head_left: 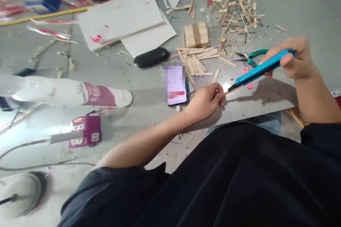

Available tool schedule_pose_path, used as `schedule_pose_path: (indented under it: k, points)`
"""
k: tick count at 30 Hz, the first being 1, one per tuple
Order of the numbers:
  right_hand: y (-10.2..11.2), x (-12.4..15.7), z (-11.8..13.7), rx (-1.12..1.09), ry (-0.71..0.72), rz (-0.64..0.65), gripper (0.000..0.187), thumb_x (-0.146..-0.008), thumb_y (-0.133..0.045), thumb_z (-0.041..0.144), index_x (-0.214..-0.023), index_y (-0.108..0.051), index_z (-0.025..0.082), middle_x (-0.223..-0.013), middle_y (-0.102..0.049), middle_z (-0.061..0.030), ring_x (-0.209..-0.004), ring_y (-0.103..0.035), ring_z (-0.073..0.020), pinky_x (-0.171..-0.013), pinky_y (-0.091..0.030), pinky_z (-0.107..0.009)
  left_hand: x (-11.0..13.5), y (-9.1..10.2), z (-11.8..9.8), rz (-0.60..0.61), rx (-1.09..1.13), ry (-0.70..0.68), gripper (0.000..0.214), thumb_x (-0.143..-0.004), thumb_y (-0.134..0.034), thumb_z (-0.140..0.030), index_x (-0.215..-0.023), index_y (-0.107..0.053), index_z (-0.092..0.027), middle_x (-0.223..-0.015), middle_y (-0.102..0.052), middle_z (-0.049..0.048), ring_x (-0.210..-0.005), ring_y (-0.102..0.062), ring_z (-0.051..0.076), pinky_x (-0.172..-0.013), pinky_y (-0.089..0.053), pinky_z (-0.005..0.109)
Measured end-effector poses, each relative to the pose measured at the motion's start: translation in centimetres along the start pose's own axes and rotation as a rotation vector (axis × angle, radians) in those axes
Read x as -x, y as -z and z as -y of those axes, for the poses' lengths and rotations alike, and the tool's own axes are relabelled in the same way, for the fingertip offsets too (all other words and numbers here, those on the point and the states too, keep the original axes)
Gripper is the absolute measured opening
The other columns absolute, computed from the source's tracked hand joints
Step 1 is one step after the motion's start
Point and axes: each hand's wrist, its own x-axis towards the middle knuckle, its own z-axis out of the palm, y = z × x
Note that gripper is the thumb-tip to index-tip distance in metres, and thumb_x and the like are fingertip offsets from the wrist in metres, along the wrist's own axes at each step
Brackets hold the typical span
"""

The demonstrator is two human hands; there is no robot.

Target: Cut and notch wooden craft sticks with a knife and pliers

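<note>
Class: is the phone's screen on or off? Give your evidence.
On: the phone lies face up, its screen glowing pale purple, beside the left hand.

You'll find a purple-screened smartphone (pixel 176 84) just left of your left fingers (pixel 216 94), a black oval case (pixel 151 57) and loose flat wooden craft sticks (pixel 195 62) beyond them, and green-handled pliers (pixel 250 56) farther right.

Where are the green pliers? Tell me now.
In the head view the pliers lie on the table at right, just behind the blue knife held by the right hand, right of the wooden sticks.
</note>
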Motion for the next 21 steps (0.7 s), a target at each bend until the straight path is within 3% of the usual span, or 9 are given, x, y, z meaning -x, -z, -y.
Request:
schedule_pose_path:
  k: [5,7,9,11,12,13,15,17,21]
  points:
    - [1.1,-0.9,0.8,-0.124,0.070,-0.516,0.060,-0.087,-0.089,0.093,-0.092,-0.081,0.033,-0.071,-0.071,0.0020,-0.057,-0.062,-0.0187,-0.051,-0.048,-0.038,-0.1,-1.5,0.2,0.140,0.388,0.083,0.012,-0.106,-0.071,-0.029,-0.099,-0.064,-0.022,-0.062,-0.073,-0.0019,-0.052,-0.060,0.011,-0.056,-0.044,0.026]
    - [1.2,-1.4,1.0,-0.195,0.017,-0.553,0.054,-0.084,-0.099,0.081,-0.106,-0.081,0.035,-0.086,-0.081,0.0023,-0.068,-0.071,-0.0196,-0.062,-0.056,-0.038,-0.1,-2.4,0.7,0.136,0.557,0.074,0.019,-0.107,-0.075,-0.037,-0.115,-0.069,-0.020,-0.064,-0.074,-0.0015,-0.059,-0.070,0.014,-0.057,-0.048,0.026]
    - [0.2,-1.6,0.9,-0.279,-0.075,-0.427,0.041,-0.094,-0.098,0.064,-0.115,-0.081,0.034,-0.097,-0.088,0.0014,-0.078,-0.079,-0.0197,-0.069,-0.060,-0.036,-0.1,-3.1,1.2,0.090,0.684,0.057,0.030,-0.106,-0.081,-0.044,-0.117,-0.070,-0.018,-0.066,-0.074,-0.0015,-0.058,-0.070,0.013,-0.057,-0.052,0.025]
    - [-2.0,-1.5,0.6,-0.487,-0.229,-0.155,0.033,-0.095,-0.098,0.046,-0.116,-0.077,0.031,-0.087,-0.087,0.0029,-0.071,-0.080,-0.0185,-0.066,-0.059,-0.033,0.1,-3.6,1.7,0.033,0.769,0.042,0.038,-0.104,-0.085,-0.052,-0.110,-0.065,-0.020,-0.067,-0.074,-0.0017,-0.054,-0.066,0.011,-0.057,-0.055,0.025]
    - [-3.4,-1.4,0.4,-0.582,-0.365,0.004,0.033,-0.098,-0.095,0.047,-0.119,-0.076,0.028,-0.084,-0.086,0.0020,-0.068,-0.079,-0.0189,-0.064,-0.058,-0.032,0.1,-3.7,1.9,0.011,0.795,0.036,0.042,-0.104,-0.085,-0.056,-0.108,-0.062,-0.021,-0.066,-0.075,-0.0021,-0.053,-0.066,0.010,-0.057,-0.055,0.025]
    - [-4.8,-1.2,0.3,-0.603,-0.445,0.089,0.034,-0.105,-0.087,0.052,-0.119,-0.075,0.023,-0.081,-0.084,-0.0012,-0.063,-0.078,-0.0205,-0.059,-0.057,-0.033,0.2,-3.8,2.1,-0.004,0.813,0.026,0.046,-0.104,-0.085,-0.060,-0.108,-0.059,-0.022,-0.066,-0.075,-0.0024,-0.052,-0.066,0.010,-0.057,-0.055,0.024]
    - [-7.1,-1.1,0.1,-0.711,-0.540,0.191,0.043,-0.102,-0.090,0.057,-0.118,-0.072,0.021,-0.083,-0.084,-0.0011,-0.058,-0.075,-0.0181,-0.059,-0.059,-0.031,0.4,-3.8,2.4,-0.012,0.842,0.002,0.052,-0.103,-0.086,-0.066,-0.110,-0.055,-0.024,-0.066,-0.077,-0.0019,-0.052,-0.067,0.011,-0.055,-0.054,0.024]
    - [-8.1,-1.3,-0.2,-0.800,-0.516,0.228,0.042,-0.103,-0.090,0.054,-0.125,-0.069,0.024,-0.092,-0.087,-0.0011,-0.068,-0.082,-0.0176,-0.068,-0.064,-0.030,0.5,-3.8,2.6,-0.013,0.879,-0.017,0.057,-0.102,-0.087,-0.070,-0.110,-0.054,-0.024,-0.067,-0.078,-0.0008,-0.052,-0.068,0.011,-0.055,-0.054,0.023]
    - [-7.1,-2.2,-1.2,-0.729,-0.419,0.461,0.044,-0.106,-0.089,0.036,-0.142,-0.065,0.026,-0.098,-0.089,-0.0040,-0.081,-0.087,-0.0200,-0.075,-0.065,-0.030,0.8,-3.7,2.7,-0.014,0.947,-0.008,0.058,-0.102,-0.088,-0.070,-0.117,-0.059,-0.022,-0.068,-0.078,-0.0012,-0.053,-0.069,0.011,-0.057,-0.056,0.024]
